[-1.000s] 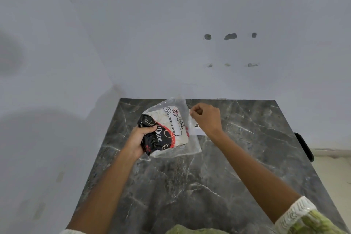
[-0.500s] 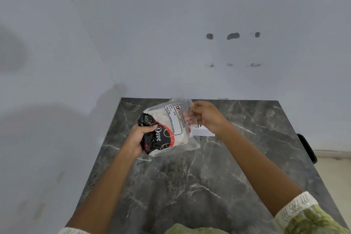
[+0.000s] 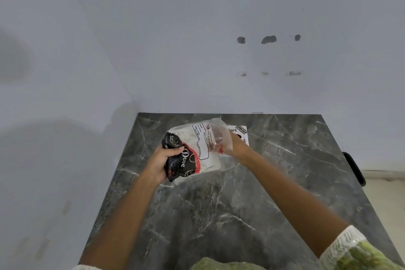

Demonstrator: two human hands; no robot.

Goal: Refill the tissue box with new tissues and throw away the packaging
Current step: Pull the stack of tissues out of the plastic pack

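Pale walls meet in a corner behind a dark marble worktop [image 3: 219, 215]. Your left hand [image 3: 163, 163] is closed around the black printed end of the tissue pack [image 3: 197, 151], holding it above the worktop; your right hand [image 3: 232, 144] is inside the clear open end of the wrapper, its fingers blurred by the plastic, so their grip cannot be judged. Keep the left clamped low and draw the tissues out as one stack, not in pinches. A white printed card [image 3: 242, 132] lies just beyond. No tissue box shows.
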